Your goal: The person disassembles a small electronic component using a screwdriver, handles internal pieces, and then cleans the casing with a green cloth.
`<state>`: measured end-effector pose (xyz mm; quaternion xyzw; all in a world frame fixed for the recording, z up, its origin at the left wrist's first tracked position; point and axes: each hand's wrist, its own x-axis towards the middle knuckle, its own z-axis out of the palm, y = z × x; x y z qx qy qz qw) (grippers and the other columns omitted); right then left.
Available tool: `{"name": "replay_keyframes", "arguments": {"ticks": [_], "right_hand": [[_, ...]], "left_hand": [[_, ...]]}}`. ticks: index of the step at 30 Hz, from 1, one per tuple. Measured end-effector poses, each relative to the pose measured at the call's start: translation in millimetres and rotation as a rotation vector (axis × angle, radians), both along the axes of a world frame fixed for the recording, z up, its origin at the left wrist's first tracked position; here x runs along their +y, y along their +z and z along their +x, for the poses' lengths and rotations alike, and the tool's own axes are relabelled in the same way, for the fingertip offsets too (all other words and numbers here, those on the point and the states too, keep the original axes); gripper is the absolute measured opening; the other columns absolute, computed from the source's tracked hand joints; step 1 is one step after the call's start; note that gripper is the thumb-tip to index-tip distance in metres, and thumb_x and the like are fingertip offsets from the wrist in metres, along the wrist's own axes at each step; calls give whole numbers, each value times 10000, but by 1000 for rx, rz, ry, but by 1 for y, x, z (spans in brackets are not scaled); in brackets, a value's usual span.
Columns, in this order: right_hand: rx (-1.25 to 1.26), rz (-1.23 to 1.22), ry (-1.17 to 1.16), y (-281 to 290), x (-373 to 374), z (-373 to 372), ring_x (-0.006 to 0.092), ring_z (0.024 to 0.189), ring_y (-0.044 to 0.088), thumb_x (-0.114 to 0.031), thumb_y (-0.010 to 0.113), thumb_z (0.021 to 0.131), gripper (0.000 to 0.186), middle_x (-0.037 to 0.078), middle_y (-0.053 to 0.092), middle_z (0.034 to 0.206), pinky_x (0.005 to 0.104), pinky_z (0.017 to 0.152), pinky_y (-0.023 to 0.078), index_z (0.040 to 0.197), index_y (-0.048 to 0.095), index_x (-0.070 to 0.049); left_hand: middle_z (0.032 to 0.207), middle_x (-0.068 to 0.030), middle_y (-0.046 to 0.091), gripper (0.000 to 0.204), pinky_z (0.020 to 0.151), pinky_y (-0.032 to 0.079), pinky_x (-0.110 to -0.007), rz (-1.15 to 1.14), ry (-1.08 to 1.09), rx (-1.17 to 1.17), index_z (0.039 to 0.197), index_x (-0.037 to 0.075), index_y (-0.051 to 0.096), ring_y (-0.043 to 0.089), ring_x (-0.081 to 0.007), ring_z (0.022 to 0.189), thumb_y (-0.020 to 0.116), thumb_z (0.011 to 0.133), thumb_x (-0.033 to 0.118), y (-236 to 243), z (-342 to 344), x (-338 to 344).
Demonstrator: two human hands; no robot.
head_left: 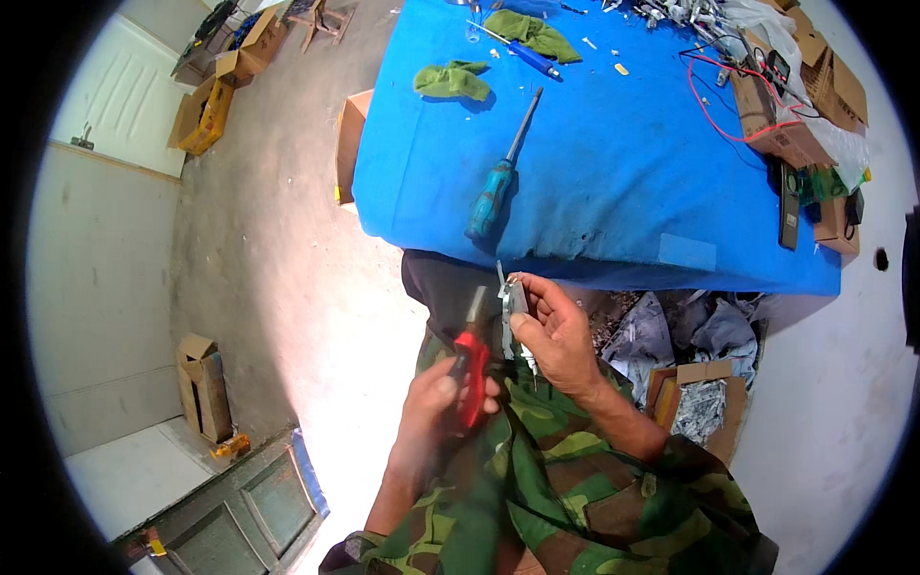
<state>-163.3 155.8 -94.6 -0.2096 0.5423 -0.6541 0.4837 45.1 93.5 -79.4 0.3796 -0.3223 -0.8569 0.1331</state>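
My left hand [436, 398] is wrapped round a red-handled hand tool [471, 388] with dark parts on its grip. Its short metal end points up toward the table; motion blur hides its exact kind. Close beside it, my right hand [556, 335] pinches a thin grey metal part [508, 321] between thumb and fingers. The part stands roughly upright, with a narrow strip at its top. Both hands are over my lap, just in front of the table edge, and the tool and the part look slightly apart.
On the blue-covered table [632, 172] lie a teal-handled screwdriver [492, 196], a blue screwdriver [532, 59], green gloves [450, 81] and a red cable [704, 110]. Cardboard boxes [781, 134] crowd the right. Below stands a box of metal scraps [701, 407].
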Motion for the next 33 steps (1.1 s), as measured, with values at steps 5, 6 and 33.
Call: {"name": "replay_keyframes", "arguments": {"ticks": [5,6,33], "right_hand": [[57,5,-8,-2,0,9,118,1073,636,-20,650,964,487,106,662,1243,274,893,536,1427,518,55],[63,6,-13,-2,1,10,116,1080,634,-19,653,962,487,102,662,1242,274,891,537,1427,523,49],[906,33,-52,18,-2,-8,180,828,662,-21,824,792,442,103,715,1069,283,675,510,1210,682,-23]], "left_hand": [[1103,-180,724,786,831,598,-355,-44,-87,-74,1378,-78,540,733,-247,879,678,886,519,19,-9,5],[1101,-173,723,789,829,592,-348,-67,-104,-80,1376,-69,546,729,-238,874,683,879,528,17,-7,5],[1177,-148,716,505,1003,505,-365,-737,-259,-397,1412,-7,570,684,-258,1086,589,912,58,34,-9,-2]]}}
